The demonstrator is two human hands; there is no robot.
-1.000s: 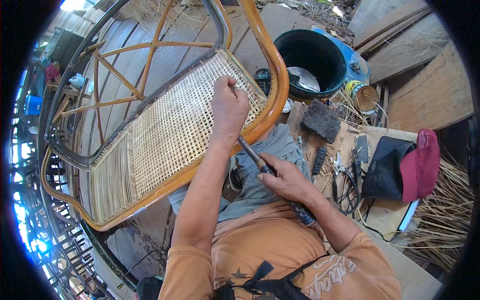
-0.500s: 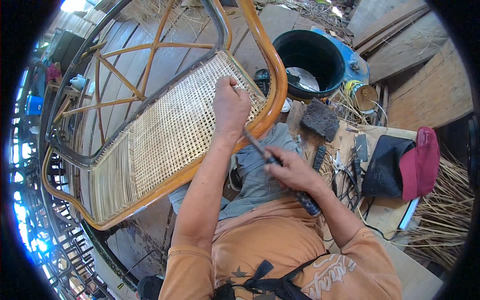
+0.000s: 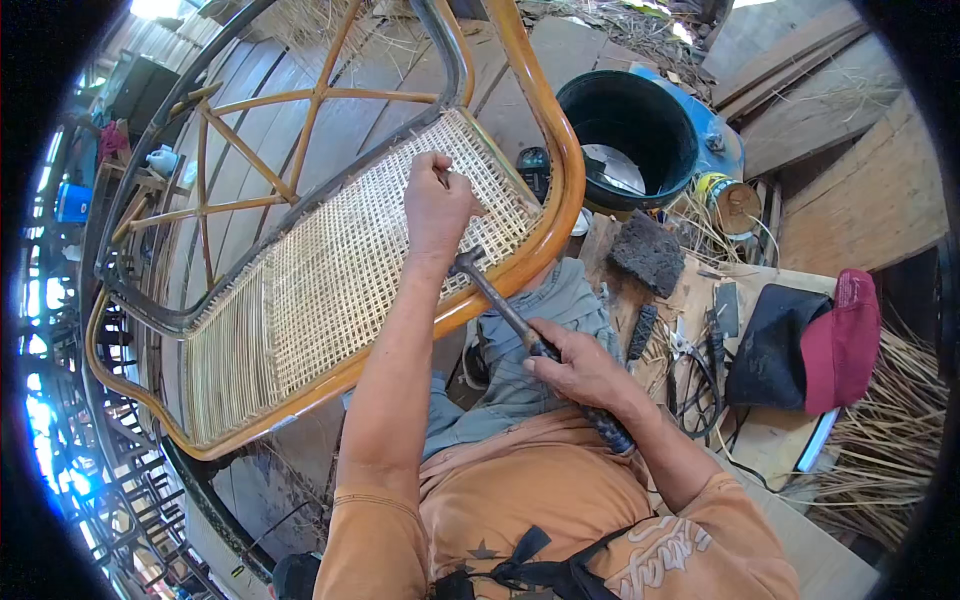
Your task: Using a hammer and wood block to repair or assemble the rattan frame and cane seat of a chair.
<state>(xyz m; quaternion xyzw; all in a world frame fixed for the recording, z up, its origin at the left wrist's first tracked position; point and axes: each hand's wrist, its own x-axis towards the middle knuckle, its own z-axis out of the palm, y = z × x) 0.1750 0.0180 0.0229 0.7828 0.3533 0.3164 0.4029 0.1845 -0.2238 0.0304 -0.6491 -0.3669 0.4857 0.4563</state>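
Observation:
A woven cane panel (image 3: 350,240) is stretched inside a glossy orange-brown rattan frame (image 3: 565,190) tilted across my lap. Over the panel's upper right part my left hand (image 3: 437,210) is closed, resting at the weave; what its fingers pinch, if anything, is hidden. In my right hand (image 3: 580,368) is a hammer (image 3: 505,310), gripped around its dark handle. The hammer's head lies beside my left wrist, over the panel's near edge. The handle's butt end points toward my belly.
A dark bucket (image 3: 628,130) stands beyond the frame at the right. On a wooden board at my right are a dark porous block (image 3: 646,252), pliers (image 3: 682,340), cables and a maroon and black cap (image 3: 838,340). Dry cane strips (image 3: 885,440) lie farther right.
My left hand has shifted left across the weave. The hammer's head, hidden before behind my left wrist, now shows beside it. The view has moved slightly.

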